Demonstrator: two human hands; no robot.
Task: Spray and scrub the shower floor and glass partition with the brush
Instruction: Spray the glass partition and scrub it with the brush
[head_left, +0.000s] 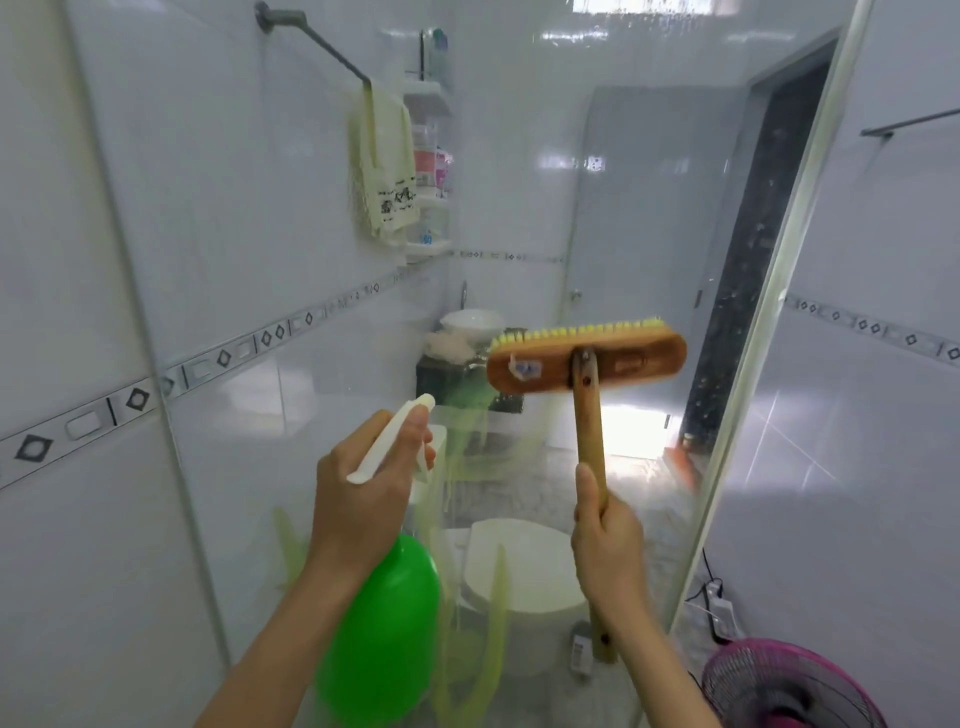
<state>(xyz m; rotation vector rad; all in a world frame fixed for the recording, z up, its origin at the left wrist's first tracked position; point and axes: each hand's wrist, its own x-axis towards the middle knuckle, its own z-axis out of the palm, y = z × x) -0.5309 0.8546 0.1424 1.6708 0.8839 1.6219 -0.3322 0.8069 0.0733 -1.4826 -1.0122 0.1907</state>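
The left grip (363, 499) is curled round the trigger head of the one green spray bottle (384, 623), its nozzle toward the single glass partition (519, 182). The right grip (610, 540) is clamped on the wooden handle of the one brush (587, 361), which is raised with its bristles facing the glass.

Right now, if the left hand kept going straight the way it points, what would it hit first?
Most likely the glass partition, streaked green just ahead of the left hand and its spray bottle. How near the glass lies is hard to judge.
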